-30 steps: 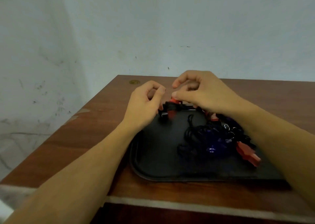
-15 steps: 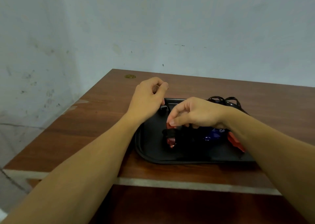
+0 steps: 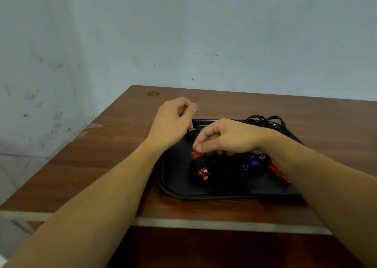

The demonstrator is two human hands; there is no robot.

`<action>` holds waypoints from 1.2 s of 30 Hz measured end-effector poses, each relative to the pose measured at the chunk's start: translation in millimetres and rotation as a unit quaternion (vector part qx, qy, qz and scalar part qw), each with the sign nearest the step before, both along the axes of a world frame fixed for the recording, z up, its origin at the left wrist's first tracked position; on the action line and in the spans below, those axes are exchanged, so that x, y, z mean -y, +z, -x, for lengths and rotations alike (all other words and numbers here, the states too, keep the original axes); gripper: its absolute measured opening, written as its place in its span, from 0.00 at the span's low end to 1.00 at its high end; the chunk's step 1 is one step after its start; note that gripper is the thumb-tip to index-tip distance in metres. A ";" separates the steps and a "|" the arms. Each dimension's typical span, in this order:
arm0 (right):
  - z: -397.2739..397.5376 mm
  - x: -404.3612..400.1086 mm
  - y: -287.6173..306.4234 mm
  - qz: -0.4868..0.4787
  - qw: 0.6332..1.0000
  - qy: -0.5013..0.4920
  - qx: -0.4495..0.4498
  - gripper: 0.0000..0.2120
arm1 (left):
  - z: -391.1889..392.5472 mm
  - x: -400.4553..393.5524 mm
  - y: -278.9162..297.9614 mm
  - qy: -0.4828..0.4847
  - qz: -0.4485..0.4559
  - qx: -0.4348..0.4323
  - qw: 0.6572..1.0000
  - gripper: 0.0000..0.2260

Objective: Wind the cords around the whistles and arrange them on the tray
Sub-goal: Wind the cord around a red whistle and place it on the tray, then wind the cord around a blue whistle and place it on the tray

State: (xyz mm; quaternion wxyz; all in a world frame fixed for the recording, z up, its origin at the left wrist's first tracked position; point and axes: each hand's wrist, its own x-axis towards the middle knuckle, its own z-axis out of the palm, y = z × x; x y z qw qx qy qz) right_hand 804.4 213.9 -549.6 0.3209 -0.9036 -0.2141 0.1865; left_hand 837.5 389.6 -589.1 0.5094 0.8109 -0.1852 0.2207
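A black tray [image 3: 177, 188] lies on the brown table. On it rests a red whistle [image 3: 202, 168] wound with black cord, and my right hand [image 3: 226, 139] pinches its upper end from above. My left hand [image 3: 173, 122] hovers over the tray's far left corner with fingers curled and nothing visible in them. A small black piece [image 3: 192, 131] shows just below it. A blue whistle [image 3: 252, 162] and another red whistle [image 3: 278, 170] lie partly hidden behind my right wrist. Loose black cords [image 3: 265, 120] loop at the tray's far edge.
The wooden table [image 3: 114, 149] meets a pale wall at the back and left. A small brass disc [image 3: 153, 93] sits at its far left corner. The table's pale front edge runs just below the tray.
My right hand has come down from beside the left and set the wound red whistle on the tray. The left hand has stayed raised over the tray's far left corner.
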 end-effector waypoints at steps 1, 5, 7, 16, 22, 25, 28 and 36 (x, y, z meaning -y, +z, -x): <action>0.2 0.3 0.6 -0.001 1.000 0.000 0.003 0.05 | -0.1 0.1 0.1 0.000 -0.002 0.000 1.000 0.09; 2.5 1.1 3.3 -0.023 0.999 -0.002 0.022 0.05 | -0.2 -1.2 2.0 -0.004 -0.002 0.001 1.000 0.09; 3.4 1.7 4.8 -0.060 0.997 -0.010 0.040 0.06 | -0.2 -0.9 2.0 -0.006 -0.002 0.000 1.000 0.09; 10.7 21.6 13.1 -0.020 0.997 0.014 0.073 0.01 | 1.7 1.6 0.7 -0.004 -0.023 0.000 1.000 0.09; 16.9 38.0 -4.0 0.117 0.990 0.040 0.067 0.11 | 4.5 4.4 -1.1 -0.006 -0.052 0.006 0.999 0.10; 15.2 49.7 -4.6 0.130 0.987 0.031 0.084 0.06 | 5.9 4.5 0.6 -0.005 -0.050 -0.001 0.999 0.10; 14.7 62.2 -2.2 0.136 0.983 0.015 0.120 0.02 | 8.3 6.1 4.6 -0.008 -0.039 -0.007 0.999 0.10; 10.0 67.6 40.8 -0.132 0.954 -0.138 0.230 0.02 | 31.2 42.7 51.0 -0.136 -0.046 -0.090 0.986 0.07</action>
